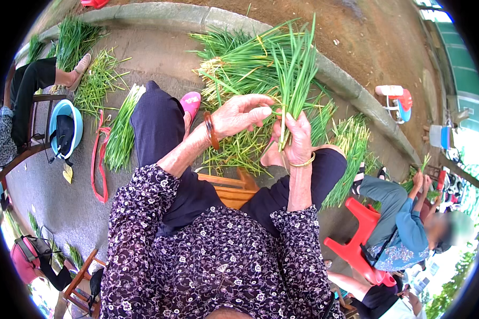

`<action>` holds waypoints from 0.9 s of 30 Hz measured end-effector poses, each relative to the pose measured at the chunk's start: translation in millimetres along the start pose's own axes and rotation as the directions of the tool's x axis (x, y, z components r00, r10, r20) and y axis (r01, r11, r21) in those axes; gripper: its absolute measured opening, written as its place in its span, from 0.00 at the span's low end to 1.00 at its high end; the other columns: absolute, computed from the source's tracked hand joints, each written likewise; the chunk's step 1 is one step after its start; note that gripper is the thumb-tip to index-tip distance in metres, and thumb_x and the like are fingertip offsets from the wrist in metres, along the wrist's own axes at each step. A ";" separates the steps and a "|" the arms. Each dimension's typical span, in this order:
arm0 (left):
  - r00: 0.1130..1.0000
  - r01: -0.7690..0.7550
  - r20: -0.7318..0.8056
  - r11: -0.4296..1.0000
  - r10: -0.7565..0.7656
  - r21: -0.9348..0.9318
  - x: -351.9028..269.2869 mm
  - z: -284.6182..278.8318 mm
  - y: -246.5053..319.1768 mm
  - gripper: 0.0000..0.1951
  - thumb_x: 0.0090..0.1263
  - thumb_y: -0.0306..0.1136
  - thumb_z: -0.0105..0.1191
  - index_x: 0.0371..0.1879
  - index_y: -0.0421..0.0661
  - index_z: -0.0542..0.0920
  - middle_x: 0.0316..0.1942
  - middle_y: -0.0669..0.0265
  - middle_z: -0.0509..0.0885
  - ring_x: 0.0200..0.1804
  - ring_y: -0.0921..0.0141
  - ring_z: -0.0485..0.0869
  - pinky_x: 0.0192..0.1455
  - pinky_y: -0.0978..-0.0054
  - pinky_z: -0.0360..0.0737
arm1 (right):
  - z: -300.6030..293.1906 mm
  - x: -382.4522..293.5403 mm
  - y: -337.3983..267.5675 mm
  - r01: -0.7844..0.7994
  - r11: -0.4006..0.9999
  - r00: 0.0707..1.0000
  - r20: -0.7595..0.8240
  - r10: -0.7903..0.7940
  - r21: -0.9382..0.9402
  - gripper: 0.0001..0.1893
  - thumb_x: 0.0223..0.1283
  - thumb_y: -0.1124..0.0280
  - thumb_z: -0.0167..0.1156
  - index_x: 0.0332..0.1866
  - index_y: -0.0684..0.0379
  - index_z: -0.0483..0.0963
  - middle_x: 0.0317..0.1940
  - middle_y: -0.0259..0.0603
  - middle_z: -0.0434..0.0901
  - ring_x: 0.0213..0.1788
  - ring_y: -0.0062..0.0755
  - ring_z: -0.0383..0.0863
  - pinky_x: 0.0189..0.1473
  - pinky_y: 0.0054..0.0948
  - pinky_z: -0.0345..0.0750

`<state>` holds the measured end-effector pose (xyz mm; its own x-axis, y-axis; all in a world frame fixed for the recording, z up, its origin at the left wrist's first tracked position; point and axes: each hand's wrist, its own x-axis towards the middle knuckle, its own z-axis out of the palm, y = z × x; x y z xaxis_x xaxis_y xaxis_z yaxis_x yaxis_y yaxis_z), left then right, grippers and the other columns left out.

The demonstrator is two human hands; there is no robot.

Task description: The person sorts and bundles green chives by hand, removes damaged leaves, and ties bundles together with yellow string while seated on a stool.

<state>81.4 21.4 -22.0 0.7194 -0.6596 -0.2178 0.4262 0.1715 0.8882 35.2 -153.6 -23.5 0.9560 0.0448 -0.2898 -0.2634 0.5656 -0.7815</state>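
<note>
My right hand (pixel 297 137), with a gold-coloured bangle at the wrist, grips a small bunch of garlic chives (pixel 293 79) by its pale lower stems. The green leaves fan out upward. My left hand (pixel 245 113), wearing a brown bangle, is beside the stems with thumb and index finger apart. Thin strands lie near its fingertips; a firm hold on them is not visible. Beyond my hands lies a large heap of chives (pixel 239 67), partly bound with a yellowish tie (pixel 261 44). Loose yellow-green trimmings (pixel 239 153) cover the ground between my feet.
A chive bundle (pixel 123 131) and a red strap (pixel 99 159) lie left, near a blue basin (pixel 78 115) holding a black bag. More chives (pixel 347 159) lie right. A red plastic stool (pixel 359 235) bears a seated person. A concrete kerb (pixel 339 79) curves behind. Wooden seat (pixel 229 193) beneath me.
</note>
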 end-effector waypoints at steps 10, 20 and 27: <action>0.950 -0.034 -0.262 0.888 0.171 0.458 4.6 21.0 -20.2 0.24 0.50 0.36 0.62 0.43 0.39 0.68 0.29 0.63 0.78 0.25 0.78 0.76 0.24 0.82 0.73 | 12.9 0.2 13.3 0.009 1.000 1.000 -0.018 -0.009 0.014 0.14 0.56 0.75 0.51 0.48 0.64 0.62 0.41 0.40 0.73 0.38 0.26 0.76 0.37 0.22 0.76; 0.989 0.094 -0.136 0.952 -0.056 0.291 -6.7 11.4 11.4 0.28 0.56 0.33 0.56 0.54 0.39 0.62 0.14 0.72 0.73 0.13 0.83 0.67 0.11 0.87 0.61 | 0.6 2.1 9.8 -0.024 0.994 1.000 0.013 0.026 -0.103 0.13 0.53 0.74 0.53 0.43 0.63 0.63 0.30 0.41 0.73 0.21 0.23 0.74 0.21 0.18 0.74; 0.936 0.024 -0.326 0.946 -0.135 -0.322 -3.1 -13.8 18.6 0.26 0.53 0.34 0.60 0.50 0.41 0.64 0.27 0.67 0.73 0.25 0.77 0.74 0.27 0.83 0.73 | 15.2 -4.8 9.3 0.064 0.940 0.996 -0.037 -0.082 -0.336 0.11 0.54 0.77 0.50 0.41 0.63 0.61 0.27 0.39 0.71 0.17 0.22 0.71 0.15 0.18 0.68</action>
<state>94.7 36.7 -10.4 0.7943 -0.4017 -0.4557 0.5976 0.3820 0.7050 30.1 -136.0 -20.9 0.9688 -0.0323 -0.2456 -0.2293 0.2575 -0.9387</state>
